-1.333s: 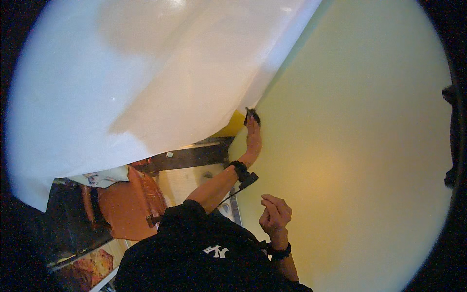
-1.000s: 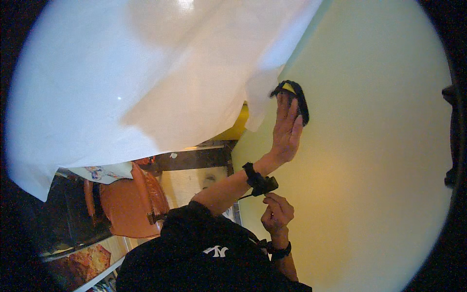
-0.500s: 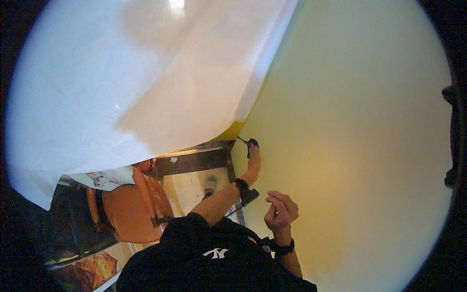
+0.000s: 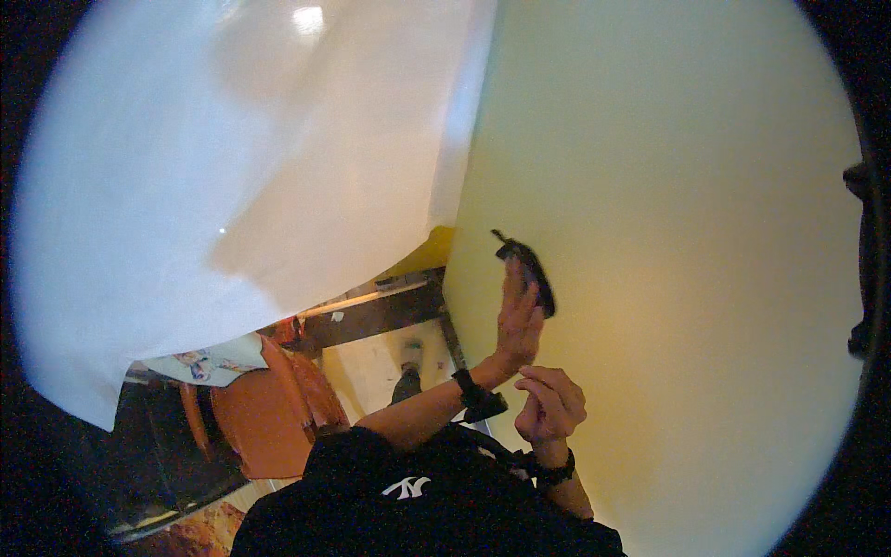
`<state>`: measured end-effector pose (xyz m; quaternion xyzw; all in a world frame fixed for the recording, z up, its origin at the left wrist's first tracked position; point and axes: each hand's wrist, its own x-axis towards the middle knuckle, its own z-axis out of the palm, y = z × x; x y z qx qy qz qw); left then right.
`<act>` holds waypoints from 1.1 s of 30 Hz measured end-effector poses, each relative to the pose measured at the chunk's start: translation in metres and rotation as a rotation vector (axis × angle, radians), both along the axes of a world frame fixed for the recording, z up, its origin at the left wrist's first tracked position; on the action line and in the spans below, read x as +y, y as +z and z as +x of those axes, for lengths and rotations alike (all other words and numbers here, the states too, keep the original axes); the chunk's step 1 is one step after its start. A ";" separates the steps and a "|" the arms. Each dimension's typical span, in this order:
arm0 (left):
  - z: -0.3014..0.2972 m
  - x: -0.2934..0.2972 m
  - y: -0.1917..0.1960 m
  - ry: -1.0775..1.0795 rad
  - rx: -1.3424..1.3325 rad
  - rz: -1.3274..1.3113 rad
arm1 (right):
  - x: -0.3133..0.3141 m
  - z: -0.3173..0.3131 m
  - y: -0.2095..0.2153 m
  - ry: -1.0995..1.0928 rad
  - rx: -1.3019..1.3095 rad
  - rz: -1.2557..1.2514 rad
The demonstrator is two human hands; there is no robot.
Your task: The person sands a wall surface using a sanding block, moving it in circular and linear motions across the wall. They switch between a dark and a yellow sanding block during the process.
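Black pad lies flat on the pale yellow wall, pressed under the left hand's open-fingered grip, long axis running up-left to down-right. Right hand curls loosely, empty, just below. White sheet hangs left.

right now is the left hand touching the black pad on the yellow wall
Touching. The head view shows the left hand pressed flat on the black pad against the yellow wall, fingers overlapping it with no gap.

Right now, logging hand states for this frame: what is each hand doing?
Left hand: open, flat, pressing a dark pad against the yellow wall.
Right hand: fingers loosely curled, holding nothing visible.
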<state>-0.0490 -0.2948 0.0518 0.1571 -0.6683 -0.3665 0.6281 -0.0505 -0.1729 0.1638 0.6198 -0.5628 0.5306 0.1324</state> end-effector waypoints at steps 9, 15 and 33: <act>0.006 -0.007 -0.090 -0.048 -0.280 0.854 | -0.001 0.001 -0.003 -0.057 0.026 0.030; -0.003 -0.061 0.007 0.086 -0.145 0.253 | -0.003 0.007 0.012 -0.205 0.007 -0.006; -0.037 -0.100 0.096 -0.045 -0.334 0.008 | -0.016 0.012 0.084 -0.420 -0.195 0.114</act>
